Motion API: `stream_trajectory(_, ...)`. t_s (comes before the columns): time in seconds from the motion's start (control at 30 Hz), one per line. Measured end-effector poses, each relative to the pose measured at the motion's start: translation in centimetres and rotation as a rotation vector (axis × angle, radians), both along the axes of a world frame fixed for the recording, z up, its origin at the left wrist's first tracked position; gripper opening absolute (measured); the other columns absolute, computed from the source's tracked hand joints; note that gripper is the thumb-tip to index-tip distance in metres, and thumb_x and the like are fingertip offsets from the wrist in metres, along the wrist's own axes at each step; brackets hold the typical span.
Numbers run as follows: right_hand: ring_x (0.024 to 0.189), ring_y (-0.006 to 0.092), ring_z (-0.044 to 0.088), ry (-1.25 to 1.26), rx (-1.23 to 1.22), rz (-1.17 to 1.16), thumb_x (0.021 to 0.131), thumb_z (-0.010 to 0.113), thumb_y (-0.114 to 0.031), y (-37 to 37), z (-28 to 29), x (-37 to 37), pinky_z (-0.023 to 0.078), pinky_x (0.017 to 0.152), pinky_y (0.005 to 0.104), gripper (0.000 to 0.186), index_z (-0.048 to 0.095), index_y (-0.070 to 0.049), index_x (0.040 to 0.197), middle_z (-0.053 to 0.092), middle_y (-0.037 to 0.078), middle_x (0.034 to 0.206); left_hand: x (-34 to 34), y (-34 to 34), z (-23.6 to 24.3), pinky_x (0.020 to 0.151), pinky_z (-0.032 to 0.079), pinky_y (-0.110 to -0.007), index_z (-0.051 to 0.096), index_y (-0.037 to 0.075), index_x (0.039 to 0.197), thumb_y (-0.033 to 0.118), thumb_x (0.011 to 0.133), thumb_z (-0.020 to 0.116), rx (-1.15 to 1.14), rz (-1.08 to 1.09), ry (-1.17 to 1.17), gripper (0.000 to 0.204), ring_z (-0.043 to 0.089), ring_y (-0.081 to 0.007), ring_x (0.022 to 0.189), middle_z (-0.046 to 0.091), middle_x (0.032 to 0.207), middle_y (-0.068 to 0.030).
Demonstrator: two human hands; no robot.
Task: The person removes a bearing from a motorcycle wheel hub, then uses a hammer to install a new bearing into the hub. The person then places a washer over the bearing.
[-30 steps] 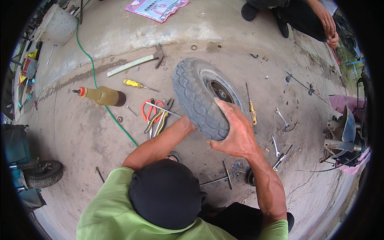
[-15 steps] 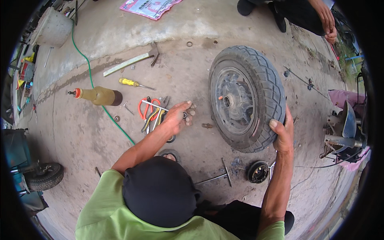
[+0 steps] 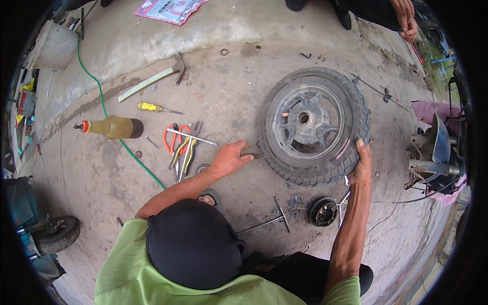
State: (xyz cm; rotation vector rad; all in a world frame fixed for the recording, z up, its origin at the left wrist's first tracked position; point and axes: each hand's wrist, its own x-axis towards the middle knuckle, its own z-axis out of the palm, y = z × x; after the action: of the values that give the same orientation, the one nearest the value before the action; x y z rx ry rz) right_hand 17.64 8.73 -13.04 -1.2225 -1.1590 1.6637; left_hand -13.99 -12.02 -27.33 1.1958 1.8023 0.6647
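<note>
My right hand (image 3: 361, 165) grips the rim of a black-tyred wheel (image 3: 311, 152), its thumb on the sidewall and its fingers hidden behind the tread. The wheel leans low over the concrete, its dusty grey hub facing up with a round hole at the centre. To its left, my left hand (image 3: 231, 158) is palm down near the ground, fingertips closed at a small rusty metal spacer (image 3: 255, 155). Whatever else lies under that palm is hidden. Just beyond the left wrist are yellow-and-black pliers (image 3: 189, 155), orange-handled scissors (image 3: 170, 137) and a metal rod (image 3: 195, 137).
A yellow screwdriver (image 3: 152, 107), a hammer (image 3: 147, 84) and a brown bottle (image 3: 112, 127) by a green hose (image 3: 99, 91) lie to the left. Nearer are a T-handle wrench (image 3: 267, 224) and a round brake part (image 3: 323, 212). Another person's hands (image 3: 405, 20) show at the far right.
The wheel has tipped from nearly upright to flatter, its hub now facing up. My left hand has turned palm down and reached to the spacer. The whole view has shifted slightly.
</note>
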Motion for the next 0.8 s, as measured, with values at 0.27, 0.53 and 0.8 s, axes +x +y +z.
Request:
stream_trajectory(0.27, 0.125, 0.0301, 0.064, 0.162, -0.068, 0.028, 0.086, 0.074, -0.034, 0.5, -4.9, 5.1, 0.050, 0.109, 0.0430, 0.077, 0.047, 0.002, 0.149, 0.062, 0.016, 0.141, 1.9, -0.1, -1.4, 0.080, 0.056, -0.054, 0.065, 0.010, 0.111, 0.023, 0.090, 0.069, -0.040, -0.301, 0.282, 0.025, 0.071, -0.0416, 0.096, 0.074, 0.102, -0.0186)
stream_trajectory(0.53, 0.126, 0.0305, 0.063, 0.301, -0.137, -0.007, 0.087, 0.073, -0.035, 0.3, -7.4, 6.6, 0.051, 0.110, 0.0440, 0.076, 0.048, 0.001, 0.149, 0.063, 0.016, 0.140, 3.2, -2.3, -1.0, 0.079, 0.055, -0.055, 0.067, 0.010, 0.108, 0.026, 0.090, 0.068, -0.189, -0.436, 0.161, 0.024, 0.070, -0.0423, 0.092, 0.073, 0.096, -0.0177)
stream_trajectory(0.8, 0.133, 0.0346, 0.059, 0.546, -0.327, -0.129, 0.097, 0.063, -0.047, -4.1, -9.6, -1.1, 0.045, 0.116, 0.0508, 0.072, 0.048, -0.002, 0.151, 0.060, 0.017, 0.146, 3.2, -4.9, -2.9, 0.079, 0.056, -0.052, 0.068, 0.008, 0.114, 0.032, 0.089, 0.072, -0.095, -0.365, 0.057, 0.034, 0.070, -0.0413, 0.089, 0.072, 0.093, -0.0205)
